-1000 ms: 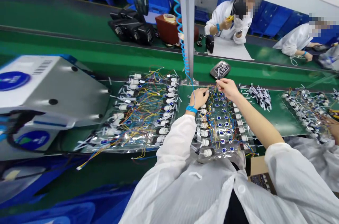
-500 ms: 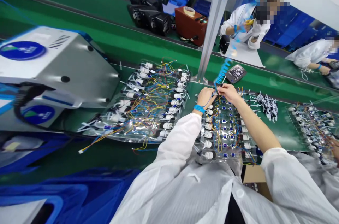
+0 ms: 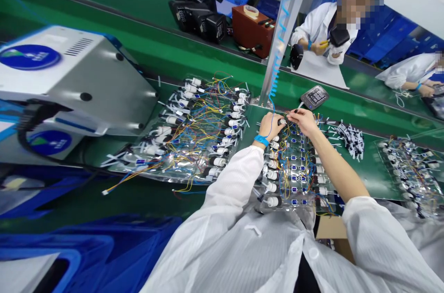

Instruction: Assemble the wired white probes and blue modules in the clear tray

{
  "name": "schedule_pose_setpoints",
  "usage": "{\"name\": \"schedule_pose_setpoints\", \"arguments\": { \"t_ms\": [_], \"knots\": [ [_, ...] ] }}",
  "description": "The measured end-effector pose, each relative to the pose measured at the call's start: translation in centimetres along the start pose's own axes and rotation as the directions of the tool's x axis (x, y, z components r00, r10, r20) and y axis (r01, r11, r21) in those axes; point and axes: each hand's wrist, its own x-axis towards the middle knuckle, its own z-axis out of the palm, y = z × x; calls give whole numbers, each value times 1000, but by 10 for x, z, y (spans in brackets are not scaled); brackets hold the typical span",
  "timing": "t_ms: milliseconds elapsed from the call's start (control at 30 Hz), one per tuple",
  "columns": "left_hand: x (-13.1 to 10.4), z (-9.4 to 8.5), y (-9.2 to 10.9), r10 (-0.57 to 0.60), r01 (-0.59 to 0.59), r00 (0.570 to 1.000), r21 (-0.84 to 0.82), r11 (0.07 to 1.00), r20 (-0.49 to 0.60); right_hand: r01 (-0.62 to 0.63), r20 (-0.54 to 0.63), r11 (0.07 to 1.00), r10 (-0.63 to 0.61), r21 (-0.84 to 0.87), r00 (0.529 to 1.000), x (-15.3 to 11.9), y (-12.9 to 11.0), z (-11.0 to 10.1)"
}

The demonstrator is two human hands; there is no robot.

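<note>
My left hand (image 3: pixel 270 126), with a blue wrist strap, grips a small motor with a white and black body (image 3: pixel 282 122) at the far end of the clear plastic tray (image 3: pixel 298 207). Close beside it, my right hand (image 3: pixel 304 121) has thumb and forefinger pinched together at the thin wires by that motor; exactly what lies between the fingertips is too small to make out. Below both hands, rows of similar white motors (image 3: pixel 274 201) line the tray, with yellow and blue wires (image 3: pixel 286 168) and small blue parts (image 3: pixel 294 179) between them.
Another wired batch of motors (image 3: pixel 218 161) lies to the left, beside a grey-white machine (image 3: pixel 104 85). On the right are a pile of white strips (image 3: pixel 350 140) and another batch (image 3: pixel 409 168). A display unit (image 3: pixel 314 97) and metal post (image 3: pixel 277 52) stand beyond. Co-workers sit across.
My right hand has drawn slightly away to the right from my left, and its fingers have shifted. The blue coiled cord now hangs along the post instead of swinging beside it.
</note>
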Motion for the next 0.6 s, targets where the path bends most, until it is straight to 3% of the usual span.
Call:
{"name": "schedule_pose_setpoints", "arguments": {
  "t_ms": [200,433,600],
  "knots": [
    [0,-2,1,-3,3,1000,6,1000,2,34,-18,997,-36,-74,999,5,1,-4],
    [0,-4,3,-8,8,1000,-5,1000,-7,-25,4,1000,25,14,1000,6,7,0],
    [0,-4,2,1,-1,1000,-6,1000,-5,36,-9,999,-36,-21,999,4,9,-1]
  ]
}}
